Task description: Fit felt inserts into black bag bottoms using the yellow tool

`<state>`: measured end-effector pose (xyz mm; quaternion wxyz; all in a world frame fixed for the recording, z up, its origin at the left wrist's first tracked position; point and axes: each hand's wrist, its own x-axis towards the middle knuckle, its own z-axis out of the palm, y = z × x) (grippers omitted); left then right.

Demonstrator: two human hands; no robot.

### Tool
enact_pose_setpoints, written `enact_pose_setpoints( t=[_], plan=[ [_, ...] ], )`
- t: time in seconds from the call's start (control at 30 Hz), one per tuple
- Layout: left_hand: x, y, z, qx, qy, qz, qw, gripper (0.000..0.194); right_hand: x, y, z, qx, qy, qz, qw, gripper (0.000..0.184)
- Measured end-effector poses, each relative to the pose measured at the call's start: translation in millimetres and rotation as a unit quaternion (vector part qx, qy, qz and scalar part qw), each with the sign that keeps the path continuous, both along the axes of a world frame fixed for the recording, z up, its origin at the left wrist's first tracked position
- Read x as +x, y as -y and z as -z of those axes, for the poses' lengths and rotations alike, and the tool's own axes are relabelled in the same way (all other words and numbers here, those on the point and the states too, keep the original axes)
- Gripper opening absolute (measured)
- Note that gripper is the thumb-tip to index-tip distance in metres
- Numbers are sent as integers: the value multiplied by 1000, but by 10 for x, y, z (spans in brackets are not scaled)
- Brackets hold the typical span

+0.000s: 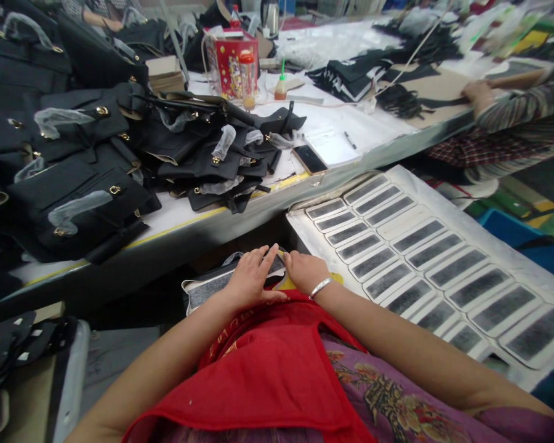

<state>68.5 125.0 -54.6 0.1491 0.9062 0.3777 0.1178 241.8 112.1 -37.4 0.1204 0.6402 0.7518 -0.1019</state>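
Note:
In the head view, a dark grey panel with a pale border (207,291) lies in front of my red apron, below the table edge. My left hand (253,274) rests over its right part, fingers stretched out and nothing gripped. Beside it, my right hand (308,272), with a silver bracelet at the wrist, has its fingers curled together at the panel's right end. What sits between those fingers is hidden. Something yellow (284,283) shows under and between the hands.
Black handbags (87,197) with wrapped handles pile up on the table at left. A phone (309,159) and a notebook (331,147) lie near its edge. To my right, a white board (373,229) carries rows of dark-centred panels. A co-worker's hand (480,96) is at upper right.

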Motion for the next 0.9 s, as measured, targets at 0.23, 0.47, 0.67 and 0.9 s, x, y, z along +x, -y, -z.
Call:
enact_pose_setpoints(
  t=[0.23, 0.47, 0.67, 0.9],
  plan=[
    [11, -35, 9, 2, 20, -9, 1000, 89, -22, 33, 9, 12, 3, 40, 999, 51],
    [-20, -65, -12, 6, 11, -5, 1000, 86, -60, -15, -33, 6, 6, 34, 999, 49],
    [-2, -36, -6, -3, 26, -7, 1000, 81, -47, -75, 5, 23, 13, -16, 1000, 44],
    [69, -84, -56, -38, 37, -61, 997, 88, -39, -240, -82, 13, 12, -40, 999, 49]
  ],
)
